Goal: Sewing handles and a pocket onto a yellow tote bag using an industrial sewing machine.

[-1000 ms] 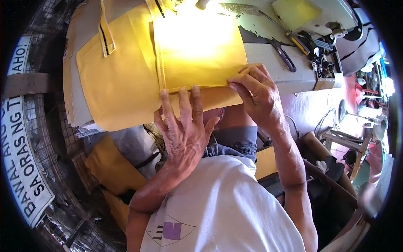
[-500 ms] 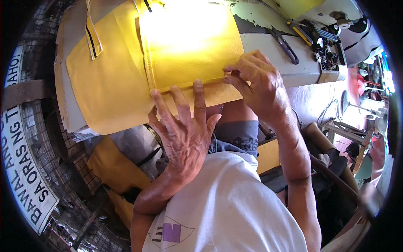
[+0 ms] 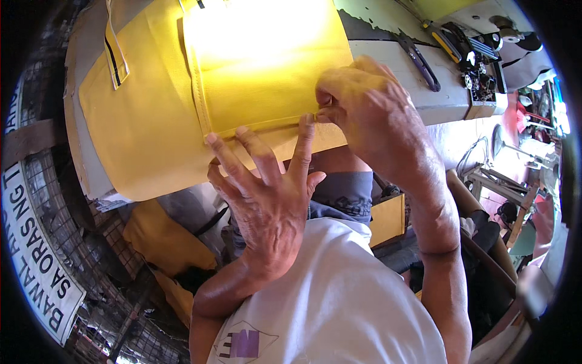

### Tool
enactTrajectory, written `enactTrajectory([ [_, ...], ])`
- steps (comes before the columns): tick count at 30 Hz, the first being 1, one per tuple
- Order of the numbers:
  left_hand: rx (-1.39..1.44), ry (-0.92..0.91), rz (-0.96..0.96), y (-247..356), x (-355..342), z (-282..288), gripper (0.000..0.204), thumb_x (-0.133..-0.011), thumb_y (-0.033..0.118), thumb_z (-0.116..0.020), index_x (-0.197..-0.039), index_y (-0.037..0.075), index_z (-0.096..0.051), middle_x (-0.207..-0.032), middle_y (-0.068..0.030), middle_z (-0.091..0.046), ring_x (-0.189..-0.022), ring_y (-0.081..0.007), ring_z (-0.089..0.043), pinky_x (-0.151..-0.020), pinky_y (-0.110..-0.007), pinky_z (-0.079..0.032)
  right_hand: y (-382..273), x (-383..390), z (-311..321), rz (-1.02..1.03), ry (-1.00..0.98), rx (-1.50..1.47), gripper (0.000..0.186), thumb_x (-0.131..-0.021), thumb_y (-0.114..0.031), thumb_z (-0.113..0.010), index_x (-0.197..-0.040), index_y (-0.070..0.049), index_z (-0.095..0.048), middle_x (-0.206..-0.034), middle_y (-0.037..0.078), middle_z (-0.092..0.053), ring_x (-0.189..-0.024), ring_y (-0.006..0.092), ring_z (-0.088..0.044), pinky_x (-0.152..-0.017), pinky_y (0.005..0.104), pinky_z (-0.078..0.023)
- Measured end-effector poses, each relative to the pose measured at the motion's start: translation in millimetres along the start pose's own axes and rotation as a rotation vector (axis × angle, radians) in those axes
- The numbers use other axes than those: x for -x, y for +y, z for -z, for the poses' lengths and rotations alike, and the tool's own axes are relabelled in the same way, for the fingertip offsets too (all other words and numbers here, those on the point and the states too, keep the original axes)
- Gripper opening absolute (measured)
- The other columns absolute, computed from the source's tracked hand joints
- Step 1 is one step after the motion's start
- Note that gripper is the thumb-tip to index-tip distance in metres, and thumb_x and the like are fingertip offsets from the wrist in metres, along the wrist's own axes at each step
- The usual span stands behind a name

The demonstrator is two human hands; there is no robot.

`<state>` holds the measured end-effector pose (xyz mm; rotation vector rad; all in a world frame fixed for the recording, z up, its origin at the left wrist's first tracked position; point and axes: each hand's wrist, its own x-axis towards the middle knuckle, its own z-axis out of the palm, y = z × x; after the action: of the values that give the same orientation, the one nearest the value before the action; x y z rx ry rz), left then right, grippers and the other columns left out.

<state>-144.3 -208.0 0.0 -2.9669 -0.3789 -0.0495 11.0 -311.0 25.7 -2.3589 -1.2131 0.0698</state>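
The left hand (image 3: 267, 200) lies open, fingers spread flat on the folded lower edge of the yellow fabric piece (image 3: 182, 103) on the grey counter (image 3: 418, 91). The right hand (image 3: 370, 109) has moved left and now pinches this fold, so the hem looks being fixed.

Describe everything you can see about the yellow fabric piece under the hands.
The yellow fabric piece looks like a woven, fairly stiff cloth lying on the pale worktable, its near edge hanging over the table's front. A second yellow panel with a stitched seam lies on top, washed out by glare. A small strap with a dark stripe sits near its left corner. The left hand presses its spread fingers on the folded lower hem; the right hand pinches that hem.
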Motion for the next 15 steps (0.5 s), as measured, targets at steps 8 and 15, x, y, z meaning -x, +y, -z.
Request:
enactTrajectory([
  [8,0.032,0.013,-0.029,-4.1,-2.4,7.7,0.089,-0.080,0.060,-0.072,-0.157,0.037,-0.033,-0.135,-0.0328,-0.038,-0.128,-0.0637,-0.037,-0.091,-0.069,-0.047,18.0,22.4,8.3,-0.003,0.094,-0.195,0.025,-0.082,-0.010,-0.077,-0.106,-0.006,-0.069,-0.089,0.007,-0.067,-0.092,0.0286,-0.061,-0.084,0.0392,-0.051],
  [15,0.003,0.004,-0.023,-2.6,-1.1,6.8,0.085,-0.085,0.061,-0.070,-0.157,0.036,-0.033,-0.134,-0.0323,-0.040,-0.128,-0.0626,-0.038,-0.092,-0.069,-0.046,24.9,44.3,-8.0,-0.150,0.209,-0.318,0.024,-0.084,-0.007,-0.075,-0.107,-0.005,-0.071,-0.089,0.008,-0.070,-0.092,0.0288,-0.063,-0.084,0.0390,-0.052],
])
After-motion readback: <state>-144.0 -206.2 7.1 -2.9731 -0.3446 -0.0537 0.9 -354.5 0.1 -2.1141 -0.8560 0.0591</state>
